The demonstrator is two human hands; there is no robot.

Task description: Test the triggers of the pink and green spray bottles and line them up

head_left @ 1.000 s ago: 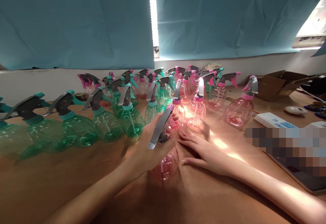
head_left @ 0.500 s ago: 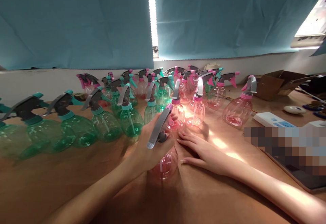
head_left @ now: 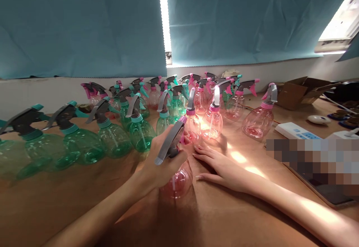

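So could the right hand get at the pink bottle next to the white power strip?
Probably yes: the right hand rests open and seems to hold nothing, and only bare table shows between it and that pink bottle.

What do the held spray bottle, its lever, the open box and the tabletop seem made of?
Spray bottle in the left hand: likely plastic, clear pink, glossy; inner tube shows through, highlights streak it.
Lever: opaque grey, probably plastic, smooth sheen.
Open box: matte brown, cardboard by its creased flaps.
Tabletop: brown, smooth-looking; wood or laminate, can't tell.
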